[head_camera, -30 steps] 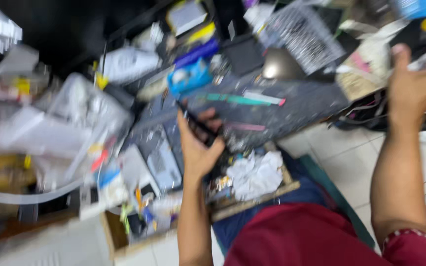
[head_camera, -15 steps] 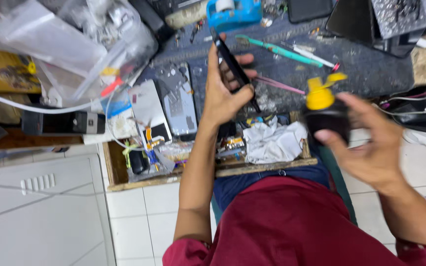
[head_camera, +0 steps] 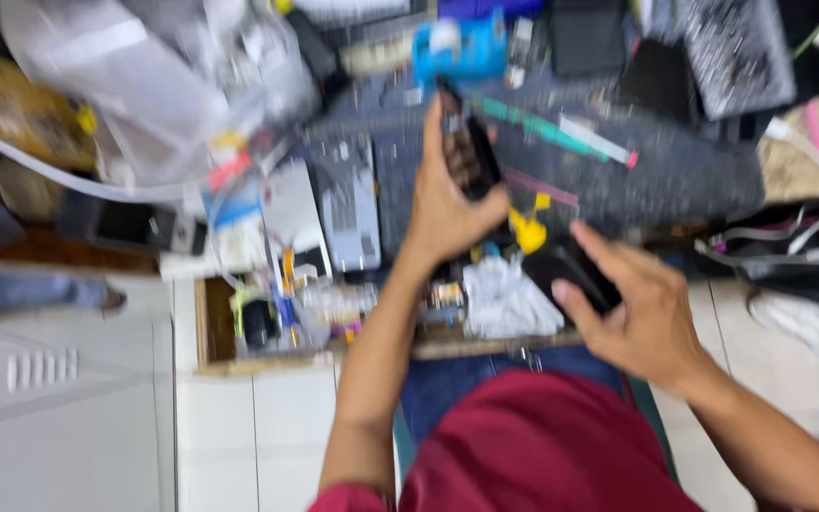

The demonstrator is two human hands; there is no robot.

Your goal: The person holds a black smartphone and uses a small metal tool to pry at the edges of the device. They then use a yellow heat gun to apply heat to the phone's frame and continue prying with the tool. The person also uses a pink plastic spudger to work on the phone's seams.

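My left hand grips a dark slim phone-like device, held upright over the cluttered dark work mat. My right hand holds a small black bottle with a yellow nozzle cap, tilted with the cap toward the device. The cap sits just below the left hand, close to the device's lower end. A crumpled white cloth lies under both hands at the mat's near edge. The view is blurred by motion.
Clear plastic bags pile up at the left. A blue box, green and white pen-like tools, a silver phone back and small parts lie on the bench. An open wooden drawer holds several bits. White tiles are below.
My right hand has tipped the bottle and brought its yellow cap in toward the device. The left hand kept its grip, and the camera view shifted slightly.
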